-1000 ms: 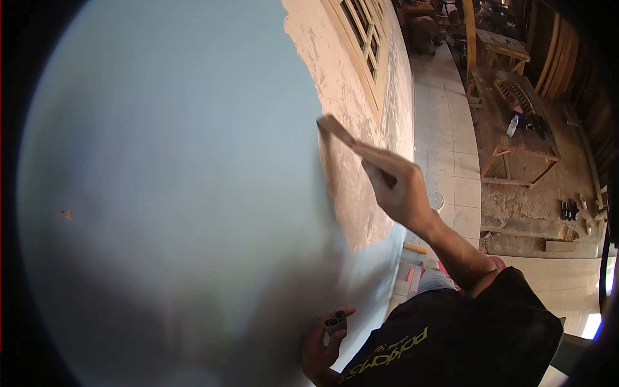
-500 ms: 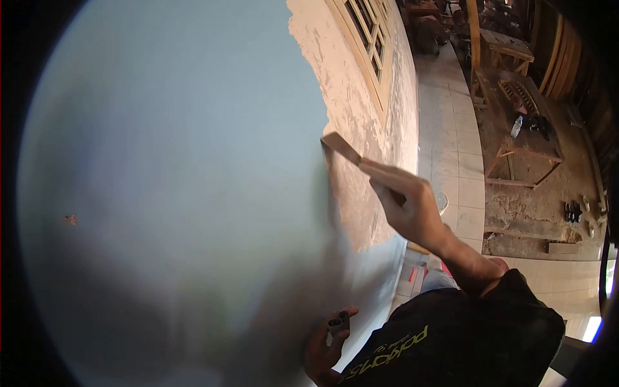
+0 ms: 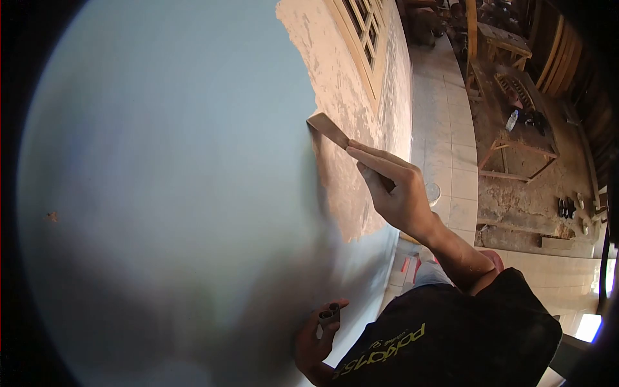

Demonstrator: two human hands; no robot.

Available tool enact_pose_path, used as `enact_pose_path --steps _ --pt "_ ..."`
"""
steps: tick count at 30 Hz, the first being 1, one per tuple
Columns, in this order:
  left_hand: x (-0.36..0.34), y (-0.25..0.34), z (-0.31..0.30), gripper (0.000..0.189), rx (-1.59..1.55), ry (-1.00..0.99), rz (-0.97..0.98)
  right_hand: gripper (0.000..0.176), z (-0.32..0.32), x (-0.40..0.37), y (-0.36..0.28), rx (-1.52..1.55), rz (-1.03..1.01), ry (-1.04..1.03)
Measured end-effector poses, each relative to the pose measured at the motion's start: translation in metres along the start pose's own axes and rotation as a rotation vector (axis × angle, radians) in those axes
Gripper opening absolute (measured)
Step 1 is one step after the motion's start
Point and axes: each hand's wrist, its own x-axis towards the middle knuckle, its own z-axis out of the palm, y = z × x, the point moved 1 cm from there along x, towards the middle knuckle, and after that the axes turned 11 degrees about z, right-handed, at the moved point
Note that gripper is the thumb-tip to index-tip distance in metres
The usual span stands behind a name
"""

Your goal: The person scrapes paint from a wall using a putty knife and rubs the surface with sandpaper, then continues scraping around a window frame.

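My right hand (image 3: pixel 396 190) is closed around a scraper (image 3: pixel 332 131), fingers stretched along its handle. The blade's edge lies against the wall where the blue paint (image 3: pixel 213 142) meets a bare, blotchy pinkish-brown patch (image 3: pixel 351 200). Lower down, close to the wall, my left hand (image 3: pixel 316 345) grips a small grey piece with two round dark openings (image 3: pixel 329 314). Its exact kind does not show.
A window frame with a lattice (image 3: pixel 369 48) borders the bare patch. On the tiled floor (image 3: pixel 451 122) a white bucket (image 3: pixel 433 192) stands near the wall. Further right are a wooden table (image 3: pixel 483 80) with a plastic bottle (image 3: pixel 512 120) and several shoes (image 3: pixel 567 208).
The scraper and my right hand have shifted slightly up and left along the paint edge. The whole view has also drifted a little. My left hand keeps its hold.
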Motion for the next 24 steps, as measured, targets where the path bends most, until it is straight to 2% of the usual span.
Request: enact_pose_path --steps 5,8,10,11,13,17,20,22,24 --pt "0.003 0.005 -0.001 0.035 0.078 -0.017 0.01 0.028 0.001 0.005 0.001 -0.015 -0.053 0.037" --pt "-0.003 -0.006 -0.001 0.034 -0.019 0.006 0.006 0.027 0.001 0.0 0.002 0.014 0.053 -0.002" --pt "0.001 -0.002 -0.002 0.033 0.037 0.002 -0.016 0.026 0.005 -0.003 0.005 0.021 -0.097 0.059" --pt "0.003 0.0 -0.004 0.033 0.045 0.003 -0.006 0.026 0.006 0.001 0.004 0.028 -0.106 0.065" --pt "0.003 0.003 -0.001 0.033 0.126 0.004 0.025 0.026 0.005 0.006 -0.001 0.017 0.031 0.005" --pt "-0.001 -0.002 -0.001 0.033 0.029 0.003 -0.07 0.026 0.003 -0.001 0.003 0.044 0.02 0.037" --pt "0.0 -0.006 -0.004 0.034 0.045 0.004 0.005 0.025 0.004 0.002 0.005 0.007 -0.106 0.066" --pt "0.0 -0.004 -0.002 0.034 0.063 0.011 0.009 0.025 0.003 0.006 0.002 0.022 0.032 0.015" --pt "0.007 0.006 0.001 0.034 0.067 0.016 -0.01 0.025 0.002 0.006 0.002 0.018 0.044 0.004"
